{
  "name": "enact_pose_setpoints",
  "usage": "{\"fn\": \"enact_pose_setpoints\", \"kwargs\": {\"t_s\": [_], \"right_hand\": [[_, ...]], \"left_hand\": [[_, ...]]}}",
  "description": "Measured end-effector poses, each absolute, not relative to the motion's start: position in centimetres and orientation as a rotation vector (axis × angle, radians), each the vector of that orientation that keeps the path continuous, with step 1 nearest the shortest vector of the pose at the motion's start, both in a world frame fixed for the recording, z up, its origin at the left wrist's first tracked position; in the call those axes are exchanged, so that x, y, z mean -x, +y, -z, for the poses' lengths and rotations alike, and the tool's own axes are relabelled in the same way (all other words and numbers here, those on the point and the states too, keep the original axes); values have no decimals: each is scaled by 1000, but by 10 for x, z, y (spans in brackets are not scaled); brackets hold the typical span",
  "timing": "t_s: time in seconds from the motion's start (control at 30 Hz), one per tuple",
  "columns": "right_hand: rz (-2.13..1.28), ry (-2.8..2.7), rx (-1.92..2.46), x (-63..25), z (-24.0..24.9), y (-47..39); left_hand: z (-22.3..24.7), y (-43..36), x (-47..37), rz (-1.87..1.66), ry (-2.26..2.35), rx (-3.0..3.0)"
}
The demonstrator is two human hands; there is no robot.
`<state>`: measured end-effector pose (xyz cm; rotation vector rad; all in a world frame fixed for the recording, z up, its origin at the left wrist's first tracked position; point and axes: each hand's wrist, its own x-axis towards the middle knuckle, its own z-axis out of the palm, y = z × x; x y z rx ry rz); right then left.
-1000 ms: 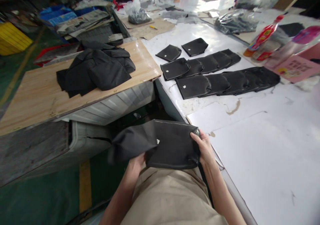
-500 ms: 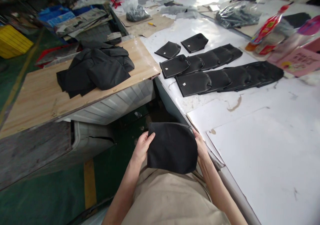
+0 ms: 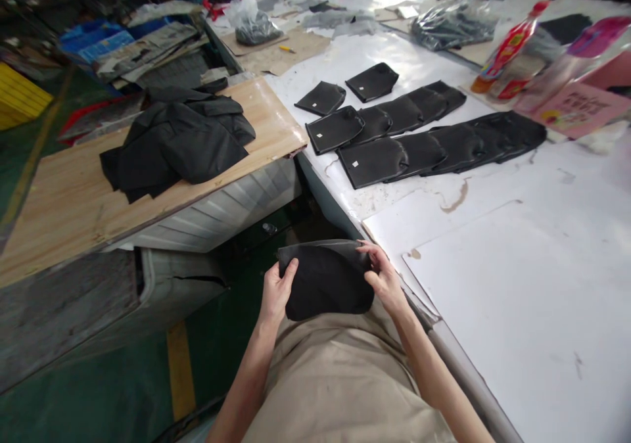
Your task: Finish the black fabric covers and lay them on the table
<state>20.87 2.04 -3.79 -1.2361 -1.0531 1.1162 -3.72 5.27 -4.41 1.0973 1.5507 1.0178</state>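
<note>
Above my lap, a black fabric piece (image 3: pixel 328 282) hangs between both hands. My left hand (image 3: pixel 279 288) pinches its left edge, thumb on top. At the upper right corner my right hand (image 3: pixel 384 277) grips the edge with bent fingers, and the upper layer there looks lifted. Overlapping black pieces lie in two rows on the white table, a front row (image 3: pixel 374 162) and a back row (image 3: pixel 335 129). Two separate black pieces, one on the left (image 3: pixel 321 98) and one on the right (image 3: pixel 372 81), lie behind them. A heap of black fabric (image 3: pixel 182 137) rests on the wooden board.
The wooden board (image 3: pixel 64 193) lies over a grey bin on the left. The white table (image 3: pixel 517 285) has its edge close to my right arm. A red-labelled bottle (image 3: pixel 510 48), a pink box (image 3: pixel 566 109) and plastic bags (image 3: pixel 453 25) stand or lie towards the back.
My right hand has moved from the right side of the fabric to its upper right corner. The fabric's lower edge has risen and its top layer has parted. The view has shifted slightly.
</note>
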Motion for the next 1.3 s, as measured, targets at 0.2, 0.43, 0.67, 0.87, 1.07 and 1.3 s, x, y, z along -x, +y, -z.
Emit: {"fn": "enact_pose_setpoints", "kwargs": {"t_s": [0.2, 0.43, 0.67, 0.87, 1.07, 1.3], "right_hand": [[-948, -1069, 1346, -199, 38, 26], [-1101, -734, 1355, -192, 39, 30], [-1121, -675, 1352, -191, 41, 27], [-1162, -594, 1347, -189, 41, 27], [-1205, -537, 1300, -187, 41, 27], [-1115, -683, 1302, -192, 46, 27]], "left_hand": [[46, 52, 36, -1033, 1589, -1149], [41, 52, 38, -1150, 1622, -1161], [32, 52, 34, -1150, 1553, -1095], [32, 52, 33, -1192, 1597, -1124], [35, 51, 32, -1204, 1519, -941], [34, 51, 34, -1210, 1577, -980]]}}
